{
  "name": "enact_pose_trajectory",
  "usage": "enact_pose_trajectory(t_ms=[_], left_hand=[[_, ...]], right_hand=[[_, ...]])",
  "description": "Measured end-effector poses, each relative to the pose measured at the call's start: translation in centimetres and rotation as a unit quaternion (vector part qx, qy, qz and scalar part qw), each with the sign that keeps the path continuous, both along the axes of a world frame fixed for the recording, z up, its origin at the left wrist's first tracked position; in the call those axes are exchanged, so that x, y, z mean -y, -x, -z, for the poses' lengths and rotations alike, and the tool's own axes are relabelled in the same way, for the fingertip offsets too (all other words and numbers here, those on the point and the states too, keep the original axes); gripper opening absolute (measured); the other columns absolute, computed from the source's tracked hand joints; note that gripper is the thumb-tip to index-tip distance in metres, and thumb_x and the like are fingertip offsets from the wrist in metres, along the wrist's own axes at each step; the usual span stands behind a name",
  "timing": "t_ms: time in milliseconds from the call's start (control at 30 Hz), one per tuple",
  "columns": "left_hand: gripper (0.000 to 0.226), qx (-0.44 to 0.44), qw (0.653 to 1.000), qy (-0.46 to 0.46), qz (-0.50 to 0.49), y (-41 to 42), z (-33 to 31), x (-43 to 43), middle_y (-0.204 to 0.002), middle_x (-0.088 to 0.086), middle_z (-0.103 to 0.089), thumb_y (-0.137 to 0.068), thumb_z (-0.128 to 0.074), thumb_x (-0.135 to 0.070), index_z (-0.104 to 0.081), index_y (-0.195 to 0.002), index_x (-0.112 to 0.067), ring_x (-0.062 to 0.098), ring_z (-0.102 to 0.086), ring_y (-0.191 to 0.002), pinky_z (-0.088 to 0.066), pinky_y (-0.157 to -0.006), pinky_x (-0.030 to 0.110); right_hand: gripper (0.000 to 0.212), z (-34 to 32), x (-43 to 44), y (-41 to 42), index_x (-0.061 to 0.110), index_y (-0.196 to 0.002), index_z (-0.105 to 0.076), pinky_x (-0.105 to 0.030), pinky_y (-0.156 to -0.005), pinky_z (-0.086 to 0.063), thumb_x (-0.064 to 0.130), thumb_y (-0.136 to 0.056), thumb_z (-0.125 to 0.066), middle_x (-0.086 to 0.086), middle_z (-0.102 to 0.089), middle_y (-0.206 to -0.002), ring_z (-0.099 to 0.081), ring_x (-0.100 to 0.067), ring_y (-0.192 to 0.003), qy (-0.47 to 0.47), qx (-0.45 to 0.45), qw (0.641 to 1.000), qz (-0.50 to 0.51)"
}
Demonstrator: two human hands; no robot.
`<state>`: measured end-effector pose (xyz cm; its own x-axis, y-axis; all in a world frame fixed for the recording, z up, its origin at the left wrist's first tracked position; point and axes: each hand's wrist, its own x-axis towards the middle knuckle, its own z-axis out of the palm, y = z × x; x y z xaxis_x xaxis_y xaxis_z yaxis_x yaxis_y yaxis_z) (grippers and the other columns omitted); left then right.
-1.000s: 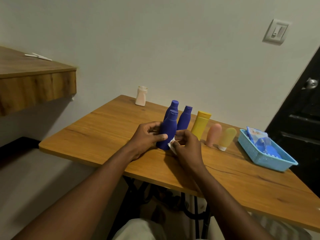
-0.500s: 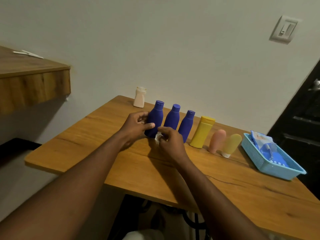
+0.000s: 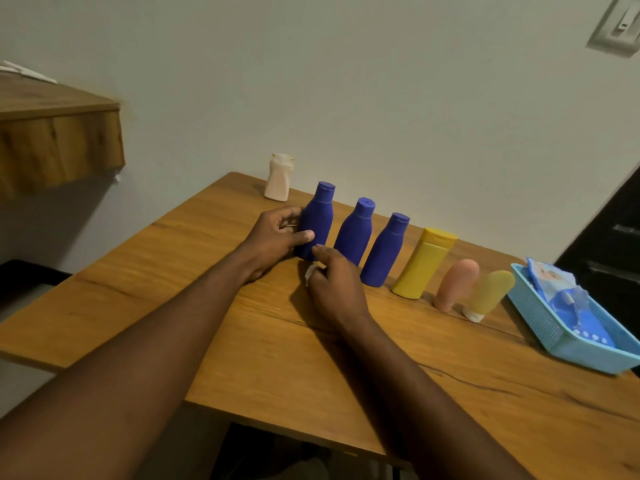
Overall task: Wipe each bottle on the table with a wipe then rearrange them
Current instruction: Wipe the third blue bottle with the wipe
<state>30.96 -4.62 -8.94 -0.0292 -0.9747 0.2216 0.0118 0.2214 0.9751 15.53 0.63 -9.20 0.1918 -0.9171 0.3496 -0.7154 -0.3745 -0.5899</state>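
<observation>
Left hand (image 3: 277, 237): fingers curl round the leftmost blue bottle (image 3: 318, 221), thumb pressed on its front, the other fingers behind its left side.
Leftmost blue bottle: upright on the table (image 3: 173, 306), low on its body inside the left fingers.
Right hand (image 3: 337, 289): fingers curl in and pinch the wipe (image 3: 309, 273); the forefinger tip reaches the bottle's foot, just under the left thumb.
Wipe: small white wad, showing at the left edge of the right fingers.
Other blue bottles: the middle blue bottle (image 3: 355, 233) stands just beyond the right fingertips, the third blue bottle (image 3: 384, 252) right of the knuckles.
Yellow bottle (image 3: 424, 265), pink tube (image 3: 455, 284), pale yellow tube (image 3: 490, 294): in a row well right of the right fingers.
White bottle (image 3: 278, 178): beyond the left fingers, by the wall.
Blue basket (image 3: 554, 341): farthest right of the fingers, holding a wipes pack (image 3: 561, 296).
</observation>
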Motion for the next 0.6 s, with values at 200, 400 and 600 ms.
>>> enact_pose_trajectory(t_ms=[200,400,600], left_hand=[[0.06,0.017,1.0,-0.007,-0.01,-0.2,0.5,0.3,-0.131,-0.003,-0.07,-0.094,-0.07,0.003,-0.057,-0.147,-0.021,0.009,-0.07,-0.116,-0.061,-0.091,0.03],[0.062,0.062,0.998,-0.021,0.009,-0.1,0.5,0.3,-0.135,-0.001,-0.068,-0.098,-0.065,0.001,-0.049,-0.153,-0.022,0.01,-0.067,-0.119,-0.06,-0.084,0.023],[0.057,0.089,0.996,-0.015,0.014,0.0,0.3,0.0,-0.135,-0.004,-0.067,-0.099,-0.063,0.001,-0.053,-0.15,-0.022,0.005,-0.065,-0.118,-0.058,-0.081,0.016]], right_hand=[[0.037,0.9,0.3,0.0,0.011,-0.137,-0.058,-0.015,-0.084,-0.042,0.012,-0.1,-0.052,-0.005,-0.063,-0.135,-0.059,-0.01,-0.114,0.005,0.022,1.0,0.006],[0.04,1.1,-0.2,0.4,0.013,-0.141,-0.056,-0.028,-0.101,-0.047,0.016,-0.101,-0.053,-0.001,-0.061,-0.141,-0.056,-0.012,-0.127,0.007,0.06,0.998,0.022],[0.041,1.3,-0.1,0.8,0.011,-0.14,-0.059,-0.034,-0.106,-0.049,0.014,-0.099,-0.053,-0.002,-0.062,-0.141,-0.056,-0.013,-0.128,-0.007,0.093,0.995,0.041]])
